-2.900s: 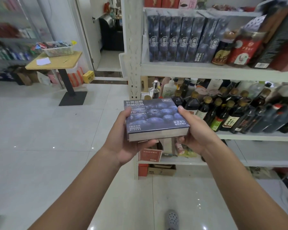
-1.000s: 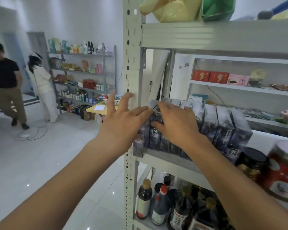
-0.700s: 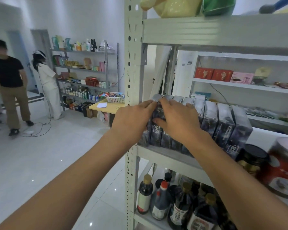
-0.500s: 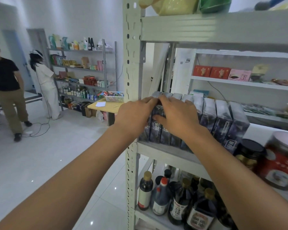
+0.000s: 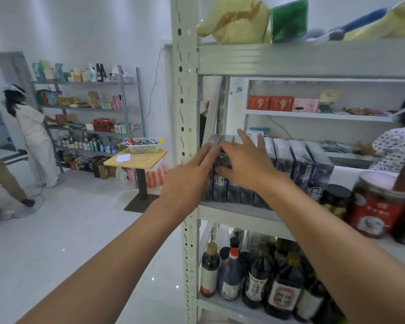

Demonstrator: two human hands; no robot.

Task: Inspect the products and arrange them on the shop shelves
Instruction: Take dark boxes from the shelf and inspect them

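1. dark blue boxes (image 5: 290, 164) stand upright in a row at the left end of the middle shelf (image 5: 239, 213). the end box (image 5: 220, 188) is just beside the steel post (image 5: 185, 113).
2. left hand (image 5: 187, 181): fingers straight and pressed together, touching the end box's outer side near its top corner.
3. right hand (image 5: 246, 164): lies flat on the fronts of the first few boxes, fingers spread, fingertips reaching over their tops, thumb low on a front face. neither hand pinches anything.
4. the end box looks all but seated, so squaring the row is probably the step in hand.
5. risk: the boxes further right appear to lean. a hard sideways shove could topple them toward the black-lidded jar (image 5: 337, 199) and red tin (image 5: 377, 206).
6. risk: a hand that drags on a box as it comes away could tip it off the shelf's front edge, above the bottles (image 5: 255, 277).
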